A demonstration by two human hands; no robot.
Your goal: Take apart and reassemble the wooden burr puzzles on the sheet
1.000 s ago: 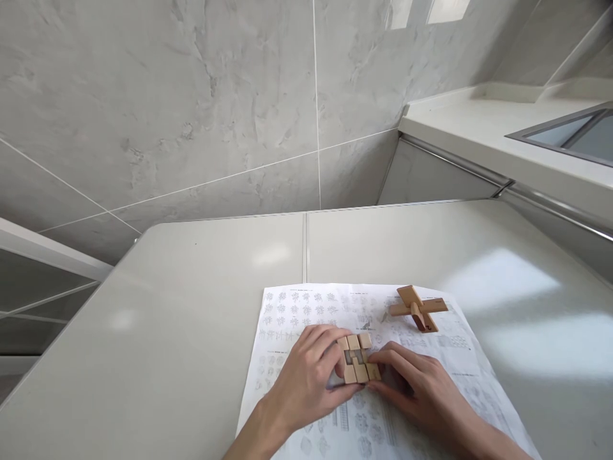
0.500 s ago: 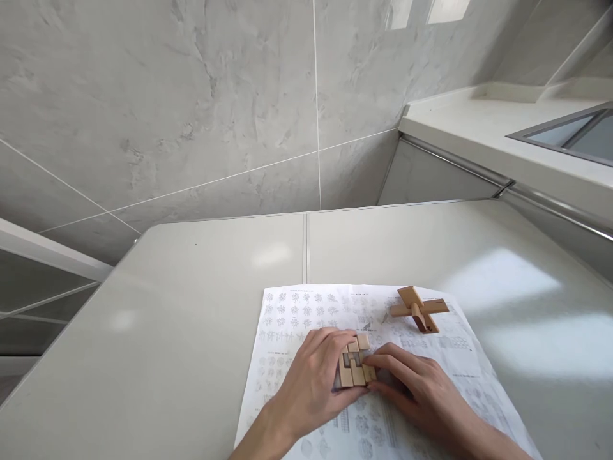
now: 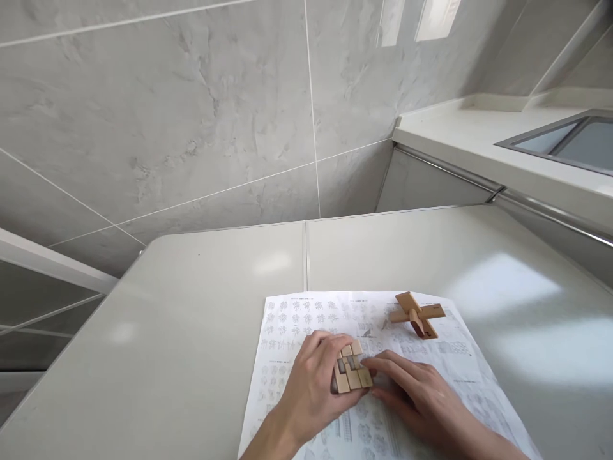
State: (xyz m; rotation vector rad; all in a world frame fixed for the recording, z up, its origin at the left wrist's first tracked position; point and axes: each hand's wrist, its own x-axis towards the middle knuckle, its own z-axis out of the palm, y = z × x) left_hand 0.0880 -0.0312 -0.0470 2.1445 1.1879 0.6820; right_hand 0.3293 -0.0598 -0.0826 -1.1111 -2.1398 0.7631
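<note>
Wooden block puzzle point(image 3: 351, 368), middle of sheet point(image 3: 297, 313); left hand point(image 3: 311, 391) and right hand point(image 3: 412, 397) clamped on its opposite sides. Likely light, stiff, smooth; blocks may slide apart, so grip outer faces. Wooden cross point(image 3: 416, 314), sheet's far right.

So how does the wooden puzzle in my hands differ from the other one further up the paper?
The blocky puzzle is a compact bundle of pieces; the cross puzzle has arms sticking out. The blocky puzzle is held between the left hand and right hand; the cross puzzle lies untouched, farther away. The blocky puzzle looks paler, the cross puzzle more orange. Both are wooden and over the printed sheet.
</note>
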